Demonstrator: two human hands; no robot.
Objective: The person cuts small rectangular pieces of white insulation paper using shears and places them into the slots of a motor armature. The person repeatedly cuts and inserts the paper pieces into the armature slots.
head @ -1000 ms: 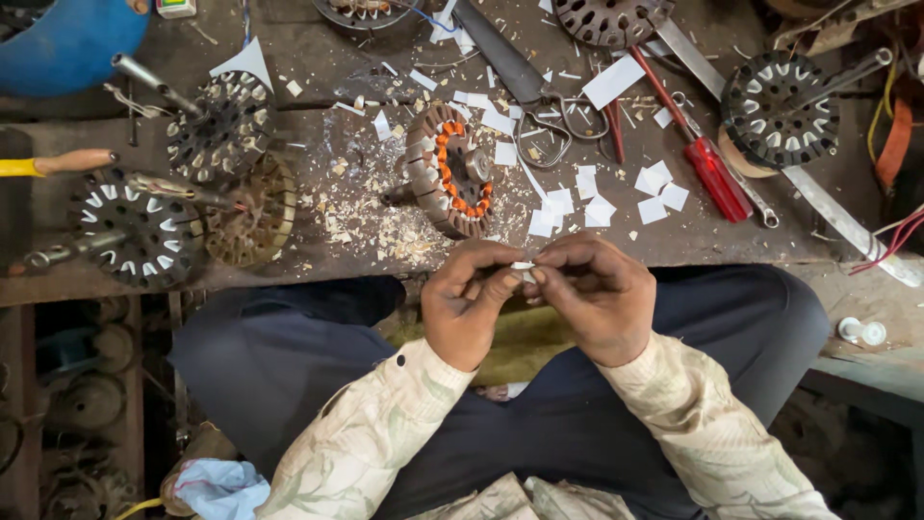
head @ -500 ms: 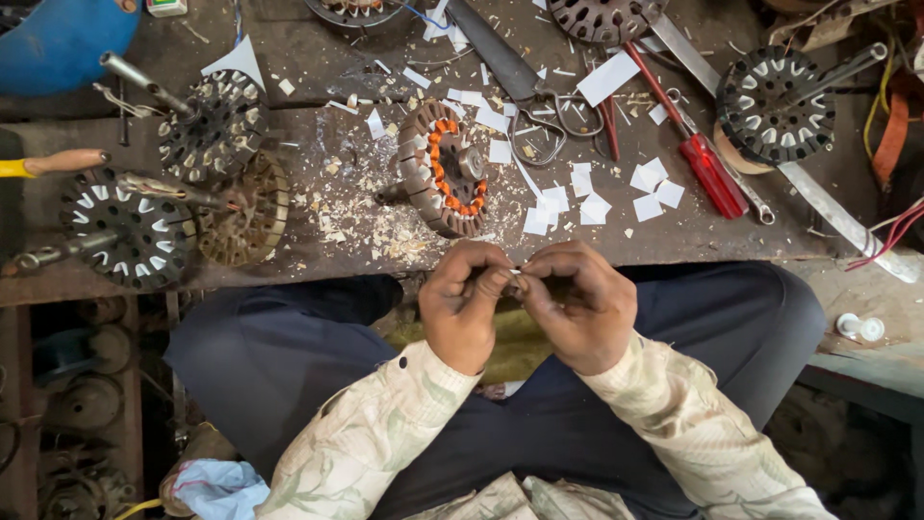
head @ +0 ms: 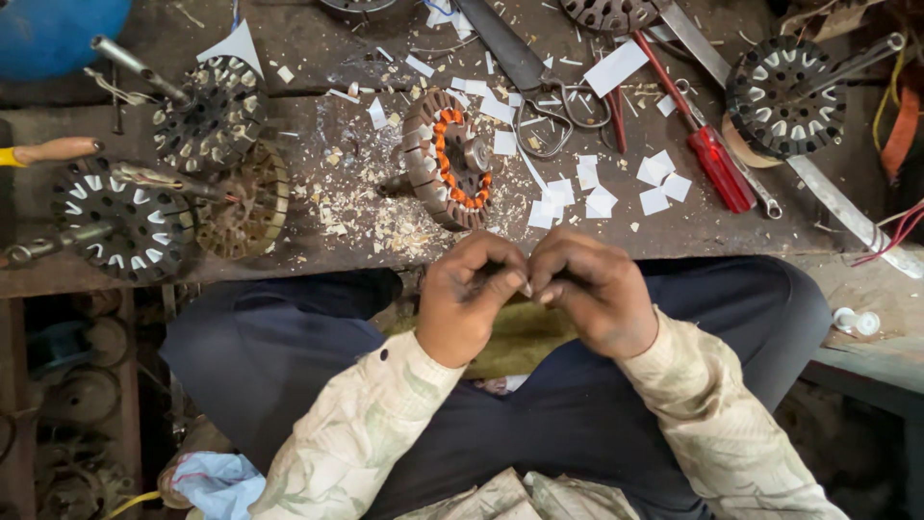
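Worn dark wooden workbench (head: 318, 125), dusty, strewn with pale shavings and small white paper squares (head: 654, 183).

Left hand (head: 467, 303) and right hand (head: 592, 299) meet over lap, fingertips pinched together, touching; thing between them too small, hidden by fingers.

Just beyond hands: round ribbed metal stator with orange winding insulation (head: 448, 159), lying tilted on bench edge.

Further out: steel scissors (head: 529, 82), red-handled screwdriver (head: 707, 159), black slotted stator discs (head: 207, 111) at left.

Over the last second the left hand (head: 469, 297) and right hand (head: 589, 294) closed tighter together over the lap, fingertips meeting at twelve o'clock, so the small white piece pinched between them became hidden from view.
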